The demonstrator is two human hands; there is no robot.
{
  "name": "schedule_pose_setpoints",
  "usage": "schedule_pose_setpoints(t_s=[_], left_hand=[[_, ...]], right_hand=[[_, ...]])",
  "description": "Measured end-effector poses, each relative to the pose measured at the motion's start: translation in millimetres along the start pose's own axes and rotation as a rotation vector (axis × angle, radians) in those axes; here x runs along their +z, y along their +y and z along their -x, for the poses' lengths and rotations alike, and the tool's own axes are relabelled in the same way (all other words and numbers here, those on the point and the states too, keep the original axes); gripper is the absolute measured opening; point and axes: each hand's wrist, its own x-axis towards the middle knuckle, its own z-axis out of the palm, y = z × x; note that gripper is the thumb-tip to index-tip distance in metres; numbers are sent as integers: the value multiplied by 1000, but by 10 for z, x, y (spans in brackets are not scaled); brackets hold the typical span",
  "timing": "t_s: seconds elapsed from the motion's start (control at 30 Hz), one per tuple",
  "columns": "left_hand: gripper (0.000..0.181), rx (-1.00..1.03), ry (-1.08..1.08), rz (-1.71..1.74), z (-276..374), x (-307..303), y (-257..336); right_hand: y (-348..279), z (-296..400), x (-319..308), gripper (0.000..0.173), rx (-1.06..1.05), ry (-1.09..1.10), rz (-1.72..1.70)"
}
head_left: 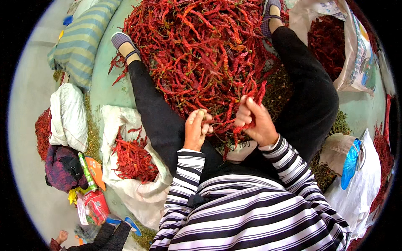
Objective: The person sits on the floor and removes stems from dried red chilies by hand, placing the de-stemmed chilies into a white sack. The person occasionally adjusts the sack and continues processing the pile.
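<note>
A large heap of dried red chili peppers (194, 53) lies on the green floor between my outstretched legs. My right hand (256, 120) is closed around several red chilies, which stick out above the thumb and below the fingers. To its left, over the near edge of the heap, my left hand (198, 128) has thumb and fingertips pinched together; a small greenish bit, perhaps a stem, shows at the fingertips, too small to tell for sure. Loose stems and debris (278, 91) lie beside my right leg. A pale piece with printed writing (240, 152) shows below my hands.
An open white woven sack (138, 194) with red chilies stands left of my left leg. Another open sack (358, 62) holds darker chilies at upper right. A striped full sack (81, 44) lies upper left. Another person's hand (62, 236) and legs (110, 237) show at lower left.
</note>
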Motion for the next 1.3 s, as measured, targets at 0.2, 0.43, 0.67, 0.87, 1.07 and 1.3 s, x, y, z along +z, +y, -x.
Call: schedule_pose_setpoints(t_s=[0.2, 0.43, 0.67, 0.87, 1.07, 1.3], left_hand=[[27, 47, -113, 187, 164, 204, 268], [22, 133, -124, 61, 201, 147, 239], [17, 191, -37, -67, 247, -51, 473], [20, 622, 45, -1457, 173, -103, 428], [20, 660, -268, -1708, -268, -5, -5], [21, 522, -293, -1504, -444, -150, -69]], right_hand=[[-63, -12, -9, 10, 17, 34, 308], [100, -66, -101, 11, -16, 85, 478], [-50, -16, -48, 6, -58, 156, 408], [-249, 10, -40, 9, -97, 130, 362], [-201, -4, -28, 11, -51, 129, 372], [-147, -110, -89, 9, -58, 189, 346]])
